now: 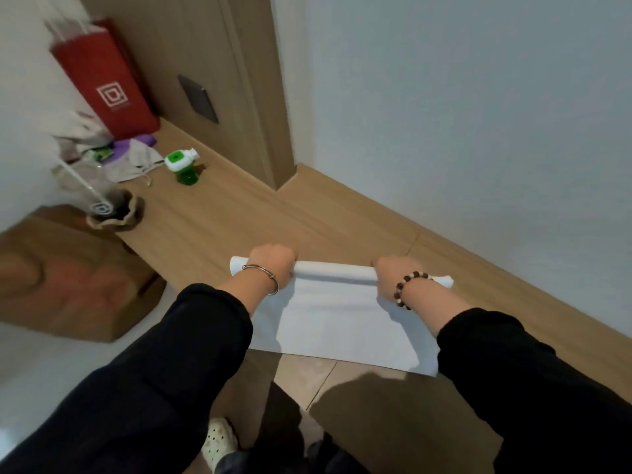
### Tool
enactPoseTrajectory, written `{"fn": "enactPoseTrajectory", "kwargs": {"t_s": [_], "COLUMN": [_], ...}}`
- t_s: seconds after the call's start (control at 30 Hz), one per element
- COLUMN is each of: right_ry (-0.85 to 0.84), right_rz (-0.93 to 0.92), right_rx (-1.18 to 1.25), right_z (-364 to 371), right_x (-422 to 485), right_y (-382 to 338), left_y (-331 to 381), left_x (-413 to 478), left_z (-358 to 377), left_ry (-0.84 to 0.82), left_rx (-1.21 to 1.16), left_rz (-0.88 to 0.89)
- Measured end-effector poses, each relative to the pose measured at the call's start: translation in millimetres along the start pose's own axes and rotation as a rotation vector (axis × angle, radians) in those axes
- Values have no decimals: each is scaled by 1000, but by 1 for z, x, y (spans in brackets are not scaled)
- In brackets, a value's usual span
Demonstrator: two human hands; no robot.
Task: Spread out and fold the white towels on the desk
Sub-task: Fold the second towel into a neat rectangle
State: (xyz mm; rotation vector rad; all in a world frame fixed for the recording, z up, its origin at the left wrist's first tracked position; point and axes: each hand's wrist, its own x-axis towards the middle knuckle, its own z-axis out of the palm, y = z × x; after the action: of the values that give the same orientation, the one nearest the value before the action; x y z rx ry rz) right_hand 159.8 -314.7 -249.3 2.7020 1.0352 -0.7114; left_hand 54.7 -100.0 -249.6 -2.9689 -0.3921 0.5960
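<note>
No words or numbers you can read, a white square emblem on the red paper bag (106, 80), blurred small print beneath it, a white ring mark on the clear plastic packaging (100, 208)

Pale wall (478, 97) meets a light wooden desk (239, 217); a wooden panel (212, 46) stands behind, beige floor tiles (307, 374) below.

The towel (335, 316) is smooth, matt white cloth. The desk (212, 220) is pale matt wood; the bracelet (260, 267), shiny metal.
</note>
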Motion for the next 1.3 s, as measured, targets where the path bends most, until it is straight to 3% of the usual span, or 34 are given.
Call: {"fn": "enactPoseTrajectory", "kwargs": {"t_s": [0.13, 0.37, 0.5, 0.73, 0.93, 1.3], "right_ry": [132, 328, 371, 389, 317, 203], "right_rz": [-64, -160, -204, -448, -642, -843], "right_rx": [-163, -304, -311, -305, -377, -521], "right_z": [-41, -77, -65, -25, 17, 99], "right_x": [5, 2, -1, -6, 2, 1], "right_y": [-75, -252, -380, -601, -727, -868], "left_y": [-73, -227, -332, -485, -553, -611], "left_x": [-37, -134, -205, -344, -425, -537], "left_z": [-2, 24, 71, 181, 267, 400], "left_ry": [53, 192, 215, 150, 62, -8], "left_rx": [-11, -10, -31, -144, -223, -444], "left_rz": [-150, -259, -295, -487, -667, -899]}}
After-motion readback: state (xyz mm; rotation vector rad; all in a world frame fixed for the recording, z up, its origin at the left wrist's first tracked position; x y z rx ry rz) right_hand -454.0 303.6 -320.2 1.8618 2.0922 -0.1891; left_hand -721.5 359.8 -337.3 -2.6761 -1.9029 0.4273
